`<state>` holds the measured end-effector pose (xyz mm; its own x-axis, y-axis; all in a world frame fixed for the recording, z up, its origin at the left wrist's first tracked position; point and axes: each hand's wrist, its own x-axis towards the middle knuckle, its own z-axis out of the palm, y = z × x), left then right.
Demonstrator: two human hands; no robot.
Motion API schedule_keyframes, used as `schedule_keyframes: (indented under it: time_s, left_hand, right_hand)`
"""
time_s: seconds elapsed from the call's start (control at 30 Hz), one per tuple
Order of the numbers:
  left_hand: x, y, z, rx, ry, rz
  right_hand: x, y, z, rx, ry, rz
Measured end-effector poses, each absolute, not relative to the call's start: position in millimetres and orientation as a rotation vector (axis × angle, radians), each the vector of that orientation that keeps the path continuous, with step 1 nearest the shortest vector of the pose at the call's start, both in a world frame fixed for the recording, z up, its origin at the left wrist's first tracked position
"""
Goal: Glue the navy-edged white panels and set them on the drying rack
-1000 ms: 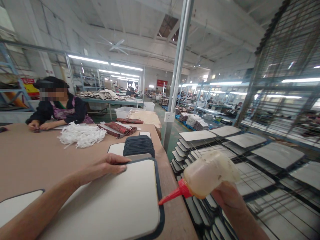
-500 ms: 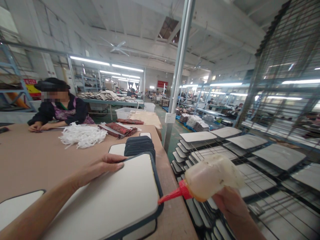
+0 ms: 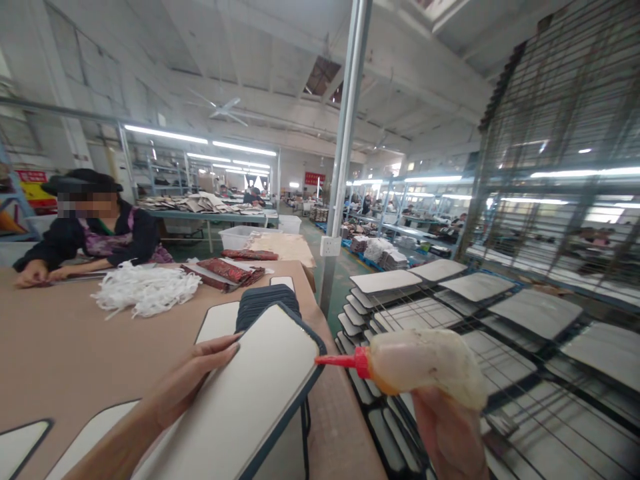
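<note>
**Panel lifted at the surface edge, glue bottle held beside it**

At far left a seated person (image 3: pixel 83 227) in a dark hat rests both hands on the brown surface (image 3: pixel 65 340). Next lies a heap of white cord (image 3: pixel 145 290), then folded red patterned pieces (image 3: pixel 225 272). Flat white panels with dark rims lie near the bottom left corner (image 3: pixel 20 443). The left hand (image 3: pixel 193 377) grips a white panel (image 3: pixel 250 393) at its left edge, fingers (image 3: pixel 225 348) spread over the top face; the panel is tilted, its far corner raised above a dark stack (image 3: pixel 267 300). Just right of the panel's corner sits the red nozzle of the bottle (image 3: pixel 420 363), held level. The right hand (image 3: pixel 447 437) is clenched around the bottle from below. Further right, wire racks (image 3: pixel 525 347) carry more white panels.
</note>
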<state>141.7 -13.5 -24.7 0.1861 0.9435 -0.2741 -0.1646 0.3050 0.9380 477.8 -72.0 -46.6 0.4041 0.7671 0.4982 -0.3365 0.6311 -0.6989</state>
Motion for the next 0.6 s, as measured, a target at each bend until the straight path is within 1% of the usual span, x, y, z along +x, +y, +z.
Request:
schedule_keyframes:
  time_s: [0.33,0.6]
  left_hand:
    - [156.2,-15.5,-28.8,0.857,1.127,1.064]
    - [158.9,-15.9,-40.4,0.886,0.995,1.025]
  right_hand:
    - [481.6,-65.6,-48.1,-0.561,-0.924,0.731]
    - [467.1,-62.5,-33.5,-0.580,-0.747,0.726]
